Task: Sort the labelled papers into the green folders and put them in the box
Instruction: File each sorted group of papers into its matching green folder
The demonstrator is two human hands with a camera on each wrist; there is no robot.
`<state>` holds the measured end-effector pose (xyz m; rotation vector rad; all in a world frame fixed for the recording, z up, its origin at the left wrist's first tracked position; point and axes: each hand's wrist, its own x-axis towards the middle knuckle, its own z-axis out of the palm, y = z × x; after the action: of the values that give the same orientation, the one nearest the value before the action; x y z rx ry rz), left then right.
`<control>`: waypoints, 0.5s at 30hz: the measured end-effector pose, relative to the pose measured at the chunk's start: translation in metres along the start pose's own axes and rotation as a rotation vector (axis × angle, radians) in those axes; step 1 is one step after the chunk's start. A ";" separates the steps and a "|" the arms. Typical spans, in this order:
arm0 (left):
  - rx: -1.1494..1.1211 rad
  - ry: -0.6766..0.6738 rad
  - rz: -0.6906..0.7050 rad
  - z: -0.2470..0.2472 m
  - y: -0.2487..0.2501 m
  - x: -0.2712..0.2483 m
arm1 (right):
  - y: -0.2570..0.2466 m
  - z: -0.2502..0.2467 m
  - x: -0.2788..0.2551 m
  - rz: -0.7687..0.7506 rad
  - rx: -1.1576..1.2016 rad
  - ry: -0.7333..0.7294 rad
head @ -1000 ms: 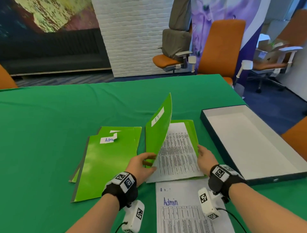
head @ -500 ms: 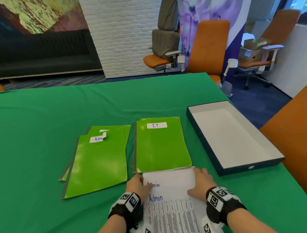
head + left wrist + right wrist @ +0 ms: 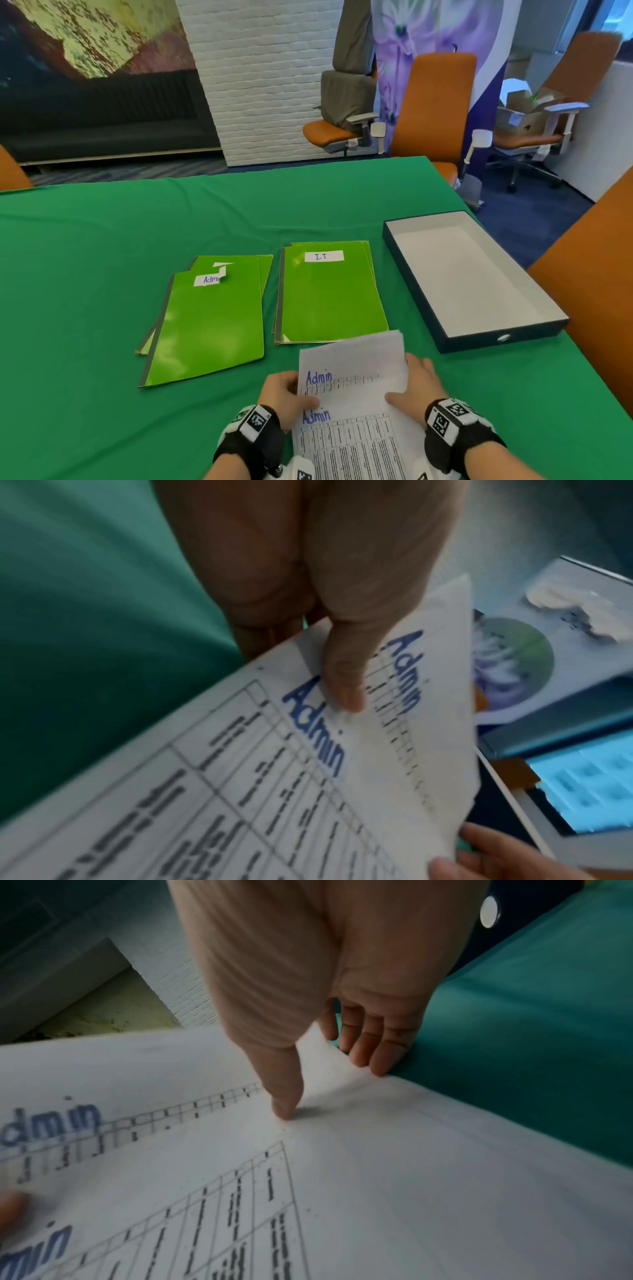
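The left hand (image 3: pixel 282 394) pinched the left edge of the top paper (image 3: pixel 352 368), its thumb (image 3: pixel 344 685) lying on the sheet between two blue "Admin" headings and the other fingers curled beneath. The right hand (image 3: pixel 419 387) gripped the same sheet at its right edge, thumb (image 3: pixel 286 1096) pressed on the face and fingers (image 3: pixel 368 1047) curled under the lifted margin. That sheet was raised off the second paper (image 3: pixel 356 442), also marked "Admin", which lay flat at the near edge of the desk (image 3: pixel 102 257) between the two wrists.

Just beyond the raised sheet lay the closed green folder labelled "I.T" (image 3: pixel 330 294), with white page edges showing along its lower side; the top of the lifted paper overlapped its near edge in the head view. To its left, apart from it, sat the green folder labelled "Admin" (image 3: pixel 209 322), closed, resting askew on another green folder (image 3: pixel 265 270) whose label was folded and unreadable.

Toward the right edge of the desk stood the shallow dark box (image 3: pixel 404 246) with a white interior, holding nothing, well apart from both hands. Orange chairs (image 3: pixel 435 102) stood past the far side of the desk.
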<state>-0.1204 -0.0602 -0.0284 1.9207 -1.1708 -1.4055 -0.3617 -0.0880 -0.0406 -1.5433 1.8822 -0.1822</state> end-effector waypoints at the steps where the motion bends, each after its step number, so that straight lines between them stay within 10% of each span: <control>1: -0.012 0.009 0.037 -0.001 0.001 -0.004 | 0.001 -0.001 -0.001 0.004 0.011 -0.007; 8: -0.202 0.185 0.142 -0.027 0.017 -0.020 | -0.007 -0.018 -0.013 -0.135 0.335 -0.108; 15: -0.202 0.564 0.482 -0.045 0.118 -0.038 | -0.099 -0.084 -0.046 -0.445 0.633 0.279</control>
<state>-0.1238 -0.0931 0.0992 1.5938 -1.0610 -0.6401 -0.3279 -0.1002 0.0922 -1.4930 1.4284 -1.1261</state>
